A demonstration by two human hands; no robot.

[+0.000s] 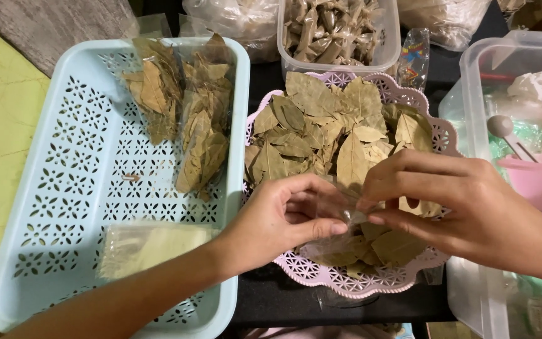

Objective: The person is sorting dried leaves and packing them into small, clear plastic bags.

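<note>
Head view | both hands, left (pixel 283 216) and right (pixel 453 207), pinching small clear bag (pixel 349 216) over pink tray (pixel 321 276) heaped with dry leaves (pixel 327 135) | two filled packets (pixel 183 107) done in blue basket (pixel 64 188), far left | most leaves unpacked

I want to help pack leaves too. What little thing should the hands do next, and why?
Probably pull the small clear bag open. Both the left hand and the right hand pinch it above the pink tray of dried leaves, and no leaf seems to be inside it yet.

clear tub (pixel 515 75) cut off right, small bag (pixel 346 216) blurred btwn fingers
</note>
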